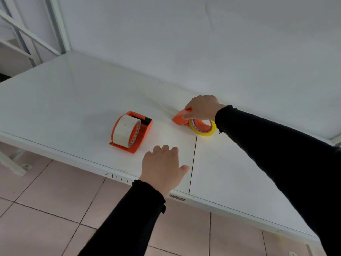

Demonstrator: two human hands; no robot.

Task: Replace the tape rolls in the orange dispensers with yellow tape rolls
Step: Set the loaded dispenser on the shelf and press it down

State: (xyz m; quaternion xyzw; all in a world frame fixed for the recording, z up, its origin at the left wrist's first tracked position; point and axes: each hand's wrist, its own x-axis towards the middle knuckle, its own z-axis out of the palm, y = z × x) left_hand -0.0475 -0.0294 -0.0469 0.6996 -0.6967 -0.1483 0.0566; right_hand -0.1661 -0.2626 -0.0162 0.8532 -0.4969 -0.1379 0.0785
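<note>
Two orange dispensers lie on the white table point(55, 111). The left dispenser point(142, 133) holds a pale clear-beige tape roll point(124, 131) and lies untouched near the table's middle. The right dispenser point(181, 118) carries a yellow tape roll point(203, 133) around its orange hub. My right hand point(202, 109) grips the top of this dispenser near the wall. My left hand point(163, 168) rests palm down on the table near the front edge, fingers apart, holding nothing, just right of the left dispenser.
A white wall point(203, 43) rises right behind the table. A seam point(192, 163) splits the tabletop into two panels. A white metal frame point(27, 34) stands at the far left. Pink floor tiles point(46, 200) lie below the front edge.
</note>
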